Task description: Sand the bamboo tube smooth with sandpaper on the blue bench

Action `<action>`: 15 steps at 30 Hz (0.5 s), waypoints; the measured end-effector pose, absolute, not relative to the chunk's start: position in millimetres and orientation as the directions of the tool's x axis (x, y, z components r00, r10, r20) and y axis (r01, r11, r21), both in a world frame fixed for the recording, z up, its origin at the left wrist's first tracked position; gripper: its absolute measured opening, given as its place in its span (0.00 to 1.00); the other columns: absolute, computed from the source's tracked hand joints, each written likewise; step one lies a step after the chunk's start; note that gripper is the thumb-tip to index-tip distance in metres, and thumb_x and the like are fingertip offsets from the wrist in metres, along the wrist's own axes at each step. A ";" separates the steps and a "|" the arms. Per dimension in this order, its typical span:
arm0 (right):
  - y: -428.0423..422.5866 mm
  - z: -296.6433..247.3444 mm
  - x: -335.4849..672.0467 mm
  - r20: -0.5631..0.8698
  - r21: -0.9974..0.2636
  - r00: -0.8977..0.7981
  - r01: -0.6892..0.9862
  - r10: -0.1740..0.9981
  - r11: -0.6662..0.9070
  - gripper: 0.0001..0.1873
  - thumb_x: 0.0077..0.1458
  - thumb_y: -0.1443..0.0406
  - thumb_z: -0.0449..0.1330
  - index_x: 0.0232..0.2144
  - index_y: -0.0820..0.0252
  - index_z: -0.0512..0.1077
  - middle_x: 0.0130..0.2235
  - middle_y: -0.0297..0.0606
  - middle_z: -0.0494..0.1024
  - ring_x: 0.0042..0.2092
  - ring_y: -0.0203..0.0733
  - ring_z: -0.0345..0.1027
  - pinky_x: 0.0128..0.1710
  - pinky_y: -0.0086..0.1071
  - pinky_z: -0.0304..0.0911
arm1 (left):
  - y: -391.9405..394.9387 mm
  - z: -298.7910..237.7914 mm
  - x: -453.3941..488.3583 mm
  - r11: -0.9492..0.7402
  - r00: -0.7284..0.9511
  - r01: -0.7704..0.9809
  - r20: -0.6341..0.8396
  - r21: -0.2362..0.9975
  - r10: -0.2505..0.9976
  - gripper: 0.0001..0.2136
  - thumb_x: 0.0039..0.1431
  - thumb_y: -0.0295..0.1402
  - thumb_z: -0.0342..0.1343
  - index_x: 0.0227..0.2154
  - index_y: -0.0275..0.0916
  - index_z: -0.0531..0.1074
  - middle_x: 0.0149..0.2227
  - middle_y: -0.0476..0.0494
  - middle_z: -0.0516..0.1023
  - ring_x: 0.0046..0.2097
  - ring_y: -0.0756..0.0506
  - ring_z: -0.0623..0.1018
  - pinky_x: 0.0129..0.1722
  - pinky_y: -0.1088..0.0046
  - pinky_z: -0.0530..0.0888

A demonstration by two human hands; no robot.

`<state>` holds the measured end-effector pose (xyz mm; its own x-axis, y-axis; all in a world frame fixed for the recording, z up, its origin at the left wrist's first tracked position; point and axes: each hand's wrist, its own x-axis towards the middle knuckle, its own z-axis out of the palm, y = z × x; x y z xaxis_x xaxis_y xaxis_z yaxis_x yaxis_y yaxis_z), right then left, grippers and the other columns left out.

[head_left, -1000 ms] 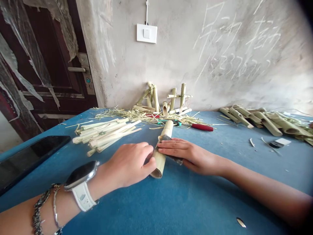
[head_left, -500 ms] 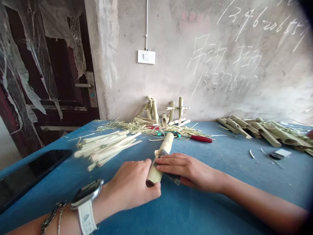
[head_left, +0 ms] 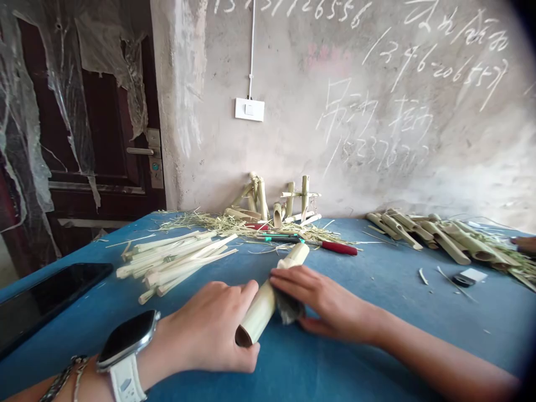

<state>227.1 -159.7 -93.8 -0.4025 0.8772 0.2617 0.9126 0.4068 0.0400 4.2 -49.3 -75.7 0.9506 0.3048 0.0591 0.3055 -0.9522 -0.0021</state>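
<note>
A pale green bamboo tube (head_left: 258, 316) slants away from me just over the blue table, its hollow end nearest me. My left hand (head_left: 213, 326) is closed round the near end, thumb below the opening. Higher up the tube, my right hand (head_left: 324, 301) presses a dark grey sheet (head_left: 288, 308), which looks like sandpaper, against its side. Part of the sheet is hidden beneath the fingers. Beyond the right hand, the tube's far end (head_left: 299, 254) shows.
Pale split strips (head_left: 180, 262) lie left, near a black phone (head_left: 50, 298). A red-handled tool (head_left: 339, 248) rests among shavings at the back. Bamboo pieces (head_left: 444, 240) and a small black-and-white object (head_left: 469, 277) are right. Another person's hand (head_left: 525, 244) shows at the right edge.
The tube's near end has shifted toward me and left with my left hand. My right hand still presses the sheet, now nearer the tube's far part. The view has tilted up slightly.
</note>
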 end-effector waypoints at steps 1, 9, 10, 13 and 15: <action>-159.5 -93.4 227.7 0.230 0.041 -0.462 0.884 0.857 0.466 0.38 0.46 0.72 0.55 0.61 0.64 0.53 0.63 0.44 0.54 0.61 0.46 0.49 0.60 0.42 0.50 | -48.6 -75.5 3.9 -0.953 0.952 0.302 0.062 -0.010 0.301 0.17 0.46 0.44 0.51 0.37 0.40 0.63 0.31 0.43 0.74 0.36 0.36 0.75 0.35 0.62 0.69; -158.7 -92.1 232.6 0.342 0.045 -0.353 0.932 0.871 0.361 0.37 0.41 0.76 0.51 0.57 0.64 0.59 0.57 0.44 0.64 0.55 0.45 0.57 0.56 0.42 0.56 | -40.6 -78.8 1.7 -0.958 0.957 0.288 0.029 0.012 0.288 0.21 0.44 0.48 0.52 0.39 0.41 0.63 0.29 0.46 0.72 0.34 0.40 0.74 0.30 0.69 0.67; -159.3 -91.8 230.7 0.306 0.037 -0.428 0.898 0.850 0.439 0.37 0.41 0.75 0.52 0.57 0.63 0.58 0.57 0.43 0.63 0.55 0.45 0.57 0.56 0.40 0.55 | -40.3 -79.2 1.6 -0.957 0.957 0.289 0.032 0.005 0.289 0.21 0.44 0.48 0.52 0.39 0.41 0.63 0.29 0.46 0.72 0.34 0.40 0.74 0.30 0.69 0.67; -159.0 -92.5 233.3 0.310 0.051 -0.425 0.901 0.851 0.431 0.33 0.45 0.74 0.52 0.57 0.64 0.59 0.55 0.45 0.65 0.54 0.46 0.58 0.55 0.42 0.57 | -40.7 -77.9 1.4 -0.957 0.956 0.291 0.030 -0.001 0.291 0.21 0.44 0.48 0.52 0.38 0.41 0.63 0.29 0.46 0.72 0.33 0.41 0.73 0.29 0.70 0.67; -157.8 -94.1 236.7 0.392 0.068 -0.248 0.968 0.886 0.241 0.30 0.48 0.76 0.49 0.55 0.68 0.62 0.52 0.50 0.68 0.52 0.48 0.60 0.52 0.46 0.59 | -41.7 -75.4 1.2 -0.959 0.959 0.282 0.019 0.003 0.282 0.20 0.44 0.49 0.53 0.37 0.41 0.63 0.28 0.47 0.71 0.32 0.41 0.73 0.28 0.70 0.66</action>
